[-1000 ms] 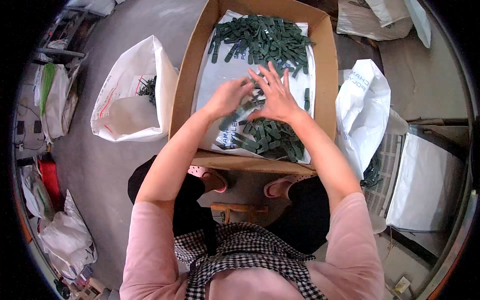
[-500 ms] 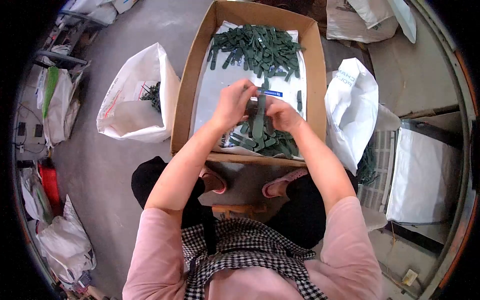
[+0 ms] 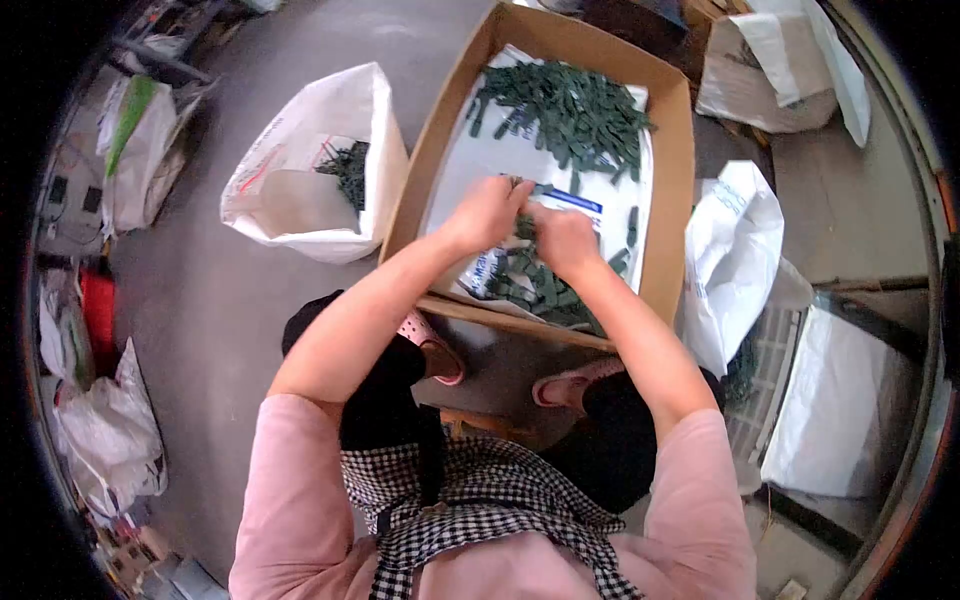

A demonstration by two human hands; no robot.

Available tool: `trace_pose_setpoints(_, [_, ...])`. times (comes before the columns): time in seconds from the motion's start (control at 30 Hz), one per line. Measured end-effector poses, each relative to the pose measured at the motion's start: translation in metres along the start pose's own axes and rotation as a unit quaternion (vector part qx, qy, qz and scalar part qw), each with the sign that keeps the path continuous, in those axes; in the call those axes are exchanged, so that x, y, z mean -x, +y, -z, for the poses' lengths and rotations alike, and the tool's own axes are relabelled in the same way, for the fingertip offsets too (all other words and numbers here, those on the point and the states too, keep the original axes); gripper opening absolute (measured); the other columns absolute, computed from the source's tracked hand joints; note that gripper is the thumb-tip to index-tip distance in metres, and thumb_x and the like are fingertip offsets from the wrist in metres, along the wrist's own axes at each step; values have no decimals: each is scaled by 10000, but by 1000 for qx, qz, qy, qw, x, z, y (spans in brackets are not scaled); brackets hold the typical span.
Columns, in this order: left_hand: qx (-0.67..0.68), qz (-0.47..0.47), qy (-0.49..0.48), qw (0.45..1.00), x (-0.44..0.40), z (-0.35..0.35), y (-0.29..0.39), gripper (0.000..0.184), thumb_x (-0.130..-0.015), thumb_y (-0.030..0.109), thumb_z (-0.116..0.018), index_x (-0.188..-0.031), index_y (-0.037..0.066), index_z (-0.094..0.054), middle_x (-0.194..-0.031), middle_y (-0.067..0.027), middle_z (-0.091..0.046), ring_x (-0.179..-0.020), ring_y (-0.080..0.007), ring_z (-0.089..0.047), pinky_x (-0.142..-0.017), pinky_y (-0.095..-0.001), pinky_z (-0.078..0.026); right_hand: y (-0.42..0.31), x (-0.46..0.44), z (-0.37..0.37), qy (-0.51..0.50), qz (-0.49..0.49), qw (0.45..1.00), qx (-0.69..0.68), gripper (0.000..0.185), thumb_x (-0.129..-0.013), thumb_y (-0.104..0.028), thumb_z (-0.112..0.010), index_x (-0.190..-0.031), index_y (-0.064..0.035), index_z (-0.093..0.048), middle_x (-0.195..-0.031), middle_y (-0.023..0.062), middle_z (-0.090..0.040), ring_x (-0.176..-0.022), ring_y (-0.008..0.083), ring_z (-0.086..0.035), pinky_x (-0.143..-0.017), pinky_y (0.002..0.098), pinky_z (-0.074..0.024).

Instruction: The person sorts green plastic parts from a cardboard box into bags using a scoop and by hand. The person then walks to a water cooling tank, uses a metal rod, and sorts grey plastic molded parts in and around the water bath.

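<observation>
Over the middle of a cardboard box (image 3: 670, 180) lined with a white printed sheet, my left hand (image 3: 488, 212) and my right hand (image 3: 565, 238) are close together, fingers closed. A dark green piece shows between and just above the fingertips; which hand grips it is hard to tell. Beyond my hands lies a large heap of flat green pieces (image 3: 570, 110). A smaller pile of green pieces (image 3: 540, 285) lies nearer to me, partly under my hands. One loose green strip (image 3: 632, 226) rests by the right side of the sheet.
Left of the box, an open white sack (image 3: 300, 215) holds dark green pieces. To the right stands another white sack (image 3: 735, 265) beside a pale slatted crate (image 3: 765, 400). My feet in pink shoes are below the box's near edge. More bags line the left.
My hands have gone from spread fingers to closed ones near each other. A long green piece hanging between them half a second ago is now mostly hidden. The view has turned slightly.
</observation>
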State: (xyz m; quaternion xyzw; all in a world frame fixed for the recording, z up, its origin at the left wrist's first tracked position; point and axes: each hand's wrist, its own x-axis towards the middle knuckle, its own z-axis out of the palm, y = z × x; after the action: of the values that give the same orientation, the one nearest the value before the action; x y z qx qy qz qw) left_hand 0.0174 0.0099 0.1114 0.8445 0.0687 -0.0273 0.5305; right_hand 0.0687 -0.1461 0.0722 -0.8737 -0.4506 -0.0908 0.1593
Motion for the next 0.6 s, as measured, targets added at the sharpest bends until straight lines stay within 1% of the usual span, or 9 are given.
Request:
trace_pose_setpoints(0.03, [-329,-149,69,930,5,-2,2,235,-884,236,-465,-802,25,-527,-633,-159,-576,-562,-285,-576,-518,-393,-447,0,-1,0,-30,2,999,30,108,-666,-35,-534,-770,-9,-532,-559,166,-566,-535,328,-584,-502,417,-466])
trace_pose_setpoints(0.13, [-416,-61,-20,907,10,20,7,159,-827,147,-482,-898,35,-568,-746,-201,-602,-720,-342,-607,-634,-437,-479,25,-3,-6,-31,-56,997,31,183,-719,-113,-574,-850,7,-530,-554,119,-579,-555,321,-599,-532,411,-483])
trace_pose_setpoints(0.17, [-438,-36,-1,898,7,32,3,169,-815,138,-489,-928,47,-575,-741,-188,-606,-717,-339,-607,-631,-432,-482,24,-9,15,-144,-195,970,-7,493,-682,-241,-686,-1087,-29,-501,-768,193,-596,-747,370,-594,-656,430,-477])
trace_pose_setpoints(0.23, [-409,-37,109,905,0,83,-24,181,-810,144,-472,-909,36,-577,-755,-190,-611,-711,-344,-607,-611,-434,-489,53,5,16,-152,-199,968,-10,736,-642,-301,-740,-1229,-33,-385,-1005,231,-535,-914,368,-561,-756,420,-465])
trace_pose_setpoints(0.3, [-407,9,223,886,-24,144,-85,225,-866,208,-442,-953,31,-549,-795,-235,-601,-727,-385,-593,-630,-470,-468,77,14,12,-368,-283,885,38,953,-590,-330,-783,-1332,-60,-251,-1124,240,-477,-1042,363,-502,-866,415,-423])
trace_pose_setpoints(0.37, [-447,78,229,861,-24,193,-108,317,-849,279,-489,-1087,71,-511,-856,-250,-598,-801,-403,-578,-708,-479,-455,103,42,-24,-514,-177,839,12,1009,-555,-355,-800,-1341,-64,-237,-1136,245,-490,-1045,366,-503,-892,411,-411])
trace_pose_setpoints(0.5, [-530,136,187,816,-6,207,-152,487,-796,345,-565,-1213,128,-441,-970,-237,-580,-924,-384,-550,-806,-468,-421,70,75,-52,-434,-260,862,-15,976,-522,-349,-811,-1292,-33,-301,-1109,239,-530,-1043,364,-505,-885,414,-413])
trace_pose_setpoints(0.57, [-543,150,238,792,-1,188,-135,629,-742,364,-627,-1280,157,-375,-1062,-212,-543,-1019,-361,-509,-873,-457,-377,86,80,-80,-332,-253,903,-103,897,-524,-337,-820,-1246,-14,-398,-1020,229,-579,-933,300,-590,-786,378,-472])
trace_pose_setpoints(0.6, [-521,162,246,801,-4,179,-118,552,-757,314,-622,-1244,148,-422,-1087,-180,-533,-1027,-322,-516,-882,-463,-361,91,72,-81,-328,-278,888,-165,803,-534,-311,-817,-1175,13,-457,-942,214,-605,-864,282,-613,-742,359,-483])
